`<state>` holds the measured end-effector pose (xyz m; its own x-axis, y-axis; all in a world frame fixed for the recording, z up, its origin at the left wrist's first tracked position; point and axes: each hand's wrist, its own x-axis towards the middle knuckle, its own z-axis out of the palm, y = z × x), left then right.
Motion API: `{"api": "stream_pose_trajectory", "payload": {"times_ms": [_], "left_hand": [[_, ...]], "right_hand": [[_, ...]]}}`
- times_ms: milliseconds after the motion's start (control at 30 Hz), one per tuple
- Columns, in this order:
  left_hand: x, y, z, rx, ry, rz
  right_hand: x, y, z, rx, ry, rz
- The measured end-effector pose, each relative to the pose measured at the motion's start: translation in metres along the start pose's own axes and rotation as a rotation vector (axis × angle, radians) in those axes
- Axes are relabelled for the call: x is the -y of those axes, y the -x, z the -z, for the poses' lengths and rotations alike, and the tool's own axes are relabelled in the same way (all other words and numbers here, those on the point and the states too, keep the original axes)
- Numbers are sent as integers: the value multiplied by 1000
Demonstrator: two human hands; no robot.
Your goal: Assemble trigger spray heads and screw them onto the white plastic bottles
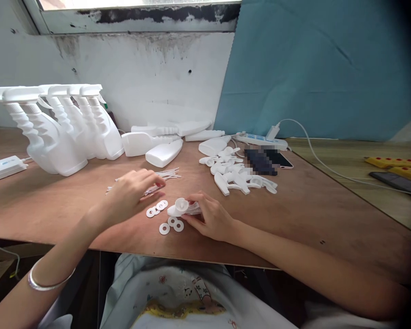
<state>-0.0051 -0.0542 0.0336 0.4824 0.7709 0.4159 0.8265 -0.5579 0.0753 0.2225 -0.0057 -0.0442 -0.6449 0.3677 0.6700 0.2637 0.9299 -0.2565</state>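
Left hand [133, 189]: palm down over a loose bundle of thin white dip tubes [171, 172] lying on the brown tabletop [277, 224]; fingers curled and close together, fingertips at the tubes; whether they pinch one cannot be told. Silver bangle [41, 288] on the same forearm.

Right hand [214, 217]: thumb and fingers clamped on one white trigger sprayer head [181, 205], near the front edge of the tabletop, its round collar facing the viewer.

Flat white ring washers, two lots: an overlapping row [157, 209] just left of the held head; a cluster of three [174, 226] just in front of it.

Loose white trigger heads [231, 172], one heap, beyond the right hand.

White bottles without heads [164, 153], several, lying on their sides at the rear.

White spray bottles with heads fitted [66, 146], upright, grouped at rear left.

Power strips, two: one at the left edge [5, 169], one at the rear [260, 140] bearing a white charger [273, 132] and cable.

Smartphone [282, 158], partly blurred, right of the heap.

Teal cloth [311, 68], hanging behind
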Motion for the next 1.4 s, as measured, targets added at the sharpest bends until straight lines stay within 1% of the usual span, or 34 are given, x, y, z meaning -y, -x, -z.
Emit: {"api": "stream_pose_trajectory", "payload": {"times_ms": [67,200,300,400,500,633,767,900,1033,1200,1267,1300,1333,1400], "left_hand": [[17,2,7,46,-117,105],[49,8,7,265,-336,275],[62,11,2,383,-353,344],[69,12,-4,422,-296,362],[73,13,-9,430,-237,353],[75,14,-12,412,-202,334],[78,16,-13,415,-143,346],[80,17,-16,411,-107,373],[76,14,-17,451,-132,382],[64,11,-7,478,-166,401],[63,12,-1,447,-152,386],[63,12,2,407,-131,369],[61,12,4,351,-94,347],[55,11,8,198,28,307]], "right_hand": [[0,-1,1,0,17,-18],[0,-3,2,42,27,-102],[-1,-3,3,67,12,-126],[0,-5,5,88,10,-96],[0,-7,6,75,-1,-83],[0,-7,5,-6,-50,-115],[0,-6,2,-43,-92,-138],[0,-6,2,-30,-112,-143],[0,-5,1,-2,-111,-138],[0,-6,2,12,-98,-162],[1,-6,3,14,-96,-168],[1,-6,3,13,-98,-169],[1,-6,3,14,-101,-169],[1,-7,3,19,-110,-170]]}}
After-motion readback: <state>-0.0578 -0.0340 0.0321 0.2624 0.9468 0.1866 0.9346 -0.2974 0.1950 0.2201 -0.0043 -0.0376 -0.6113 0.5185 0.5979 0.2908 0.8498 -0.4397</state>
